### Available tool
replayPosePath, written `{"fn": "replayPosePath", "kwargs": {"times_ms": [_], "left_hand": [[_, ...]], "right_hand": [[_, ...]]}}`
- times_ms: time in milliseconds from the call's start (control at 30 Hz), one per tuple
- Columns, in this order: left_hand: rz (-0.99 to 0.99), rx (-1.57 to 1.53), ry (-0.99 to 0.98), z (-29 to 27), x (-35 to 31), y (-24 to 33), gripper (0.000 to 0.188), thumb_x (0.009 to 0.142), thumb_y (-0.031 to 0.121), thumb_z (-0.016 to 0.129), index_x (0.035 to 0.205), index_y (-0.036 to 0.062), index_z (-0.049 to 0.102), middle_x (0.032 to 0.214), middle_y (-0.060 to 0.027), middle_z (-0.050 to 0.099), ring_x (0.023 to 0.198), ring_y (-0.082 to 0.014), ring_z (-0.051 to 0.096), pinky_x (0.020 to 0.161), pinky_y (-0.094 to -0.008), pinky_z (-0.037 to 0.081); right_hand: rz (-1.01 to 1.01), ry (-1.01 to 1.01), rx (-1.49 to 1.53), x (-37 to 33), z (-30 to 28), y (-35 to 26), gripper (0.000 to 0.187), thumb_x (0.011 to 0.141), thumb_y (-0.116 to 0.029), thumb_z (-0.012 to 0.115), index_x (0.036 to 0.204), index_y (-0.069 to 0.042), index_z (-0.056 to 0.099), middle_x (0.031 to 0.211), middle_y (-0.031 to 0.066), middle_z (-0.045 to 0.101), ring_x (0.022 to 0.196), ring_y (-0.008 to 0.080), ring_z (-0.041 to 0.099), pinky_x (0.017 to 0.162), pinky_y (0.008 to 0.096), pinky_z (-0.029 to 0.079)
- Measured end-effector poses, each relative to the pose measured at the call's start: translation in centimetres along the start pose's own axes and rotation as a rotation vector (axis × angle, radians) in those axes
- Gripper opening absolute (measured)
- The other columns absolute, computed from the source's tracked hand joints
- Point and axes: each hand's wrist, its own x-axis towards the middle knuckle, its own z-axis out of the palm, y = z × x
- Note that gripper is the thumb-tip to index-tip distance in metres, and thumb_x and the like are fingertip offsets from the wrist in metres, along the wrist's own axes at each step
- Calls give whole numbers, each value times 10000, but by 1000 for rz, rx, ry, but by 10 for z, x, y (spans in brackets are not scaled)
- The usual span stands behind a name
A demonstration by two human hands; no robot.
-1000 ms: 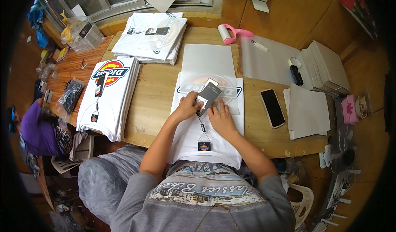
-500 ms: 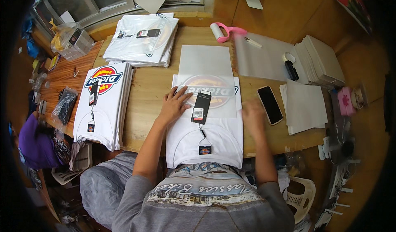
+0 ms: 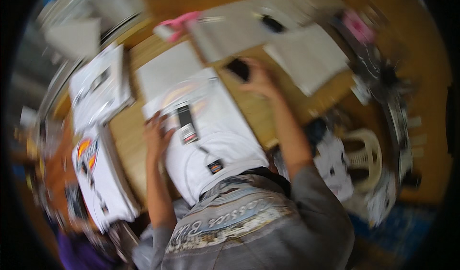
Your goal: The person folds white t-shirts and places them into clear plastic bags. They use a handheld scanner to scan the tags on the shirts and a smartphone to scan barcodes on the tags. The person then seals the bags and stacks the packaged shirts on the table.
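Note:
A folded white T-shirt [image 3: 211,126] lies in front of me with a black hang tag [image 3: 185,121] and a small dark label on it. Over its printed chest rests a translucent sheet [image 3: 167,71]. My left hand [image 3: 158,132] lies on the shirt's left edge, fingers apart, holding nothing. To the right of the shirt, my right hand [image 3: 260,80] has its fingers closed round a dark smartphone [image 3: 237,69]. Blur hides whether the phone is lifted off the wooden table [image 3: 136,143].
On the left are a stack of folded white T-shirts [image 3: 108,179] and a pile of bagged shirts [image 3: 98,90]. A pink-handled lint roller [image 3: 177,26], translucent sheets [image 3: 225,30] and a stack of pale boards [image 3: 306,59] lie beyond. A cream plastic chair [image 3: 362,155] stands at right.
The whole view has turned and blurred. My right hand has moved from beside the shirt to the phone and closed on it. My left hand stays at the shirt's left side.

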Motion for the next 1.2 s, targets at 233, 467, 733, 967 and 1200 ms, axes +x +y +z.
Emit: {"fn": "replayPosePath", "kwargs": {"times_ms": [233, 467, 733, 967, 1200], "left_hand": [[38, -88, -47, 16, 14, -64, 405, 691, -10, 481, 1091, 54, 469, 1114, -111, 469, 1010, -294, 407, 861, -369, 315], [53, -66, -261, 7, 64, -54, 163, 794, 58, 463, 936, 26, 537, 887, -116, 549, 797, -246, 514, 689, -317, 407], [123, -68, 7, 48, 86, -49, 262, 840, 169, 444, 1022, -7, 510, 998, -207, 479, 924, -340, 460, 788, -394, 365], [-10, 207, 41, 27, 69, -31, 263, 816, 175, 454, 1041, 68, 540, 988, -178, 489, 904, -323, 467, 784, -397, 376], [-318, -174, -238, -7, 84, -53, 234, 693, 198, 631, 839, 19, 594, 906, -112, 537, 851, -224, 503, 709, -339, 391]], "right_hand": [[-615, -493, 19, -12, 96, -95, 774, 341, -267, 748, 1060, -252, 461, 1073, 37, 421, 1075, 263, 325, 812, 487, 293], [-397, -784, -137, 45, 167, -74, 381, 630, -392, 621, 986, -262, 578, 1045, -16, 502, 1058, 210, 365, 841, 433, 317], [-535, -111, -211, 60, 188, -60, 169, 681, -372, 538, 789, -261, 603, 848, -70, 471, 918, 150, 370, 746, 346, 288], [-591, -157, -349, 69, 181, -37, 341, 766, -428, 421, 1024, -232, 526, 1160, 66, 438, 1128, 218, 327, 860, 417, 234], [-524, -432, -318, 92, 123, -40, 332, 709, -343, 551, 909, -79, 577, 930, 104, 552, 922, 247, 487, 813, 372, 373]]}}
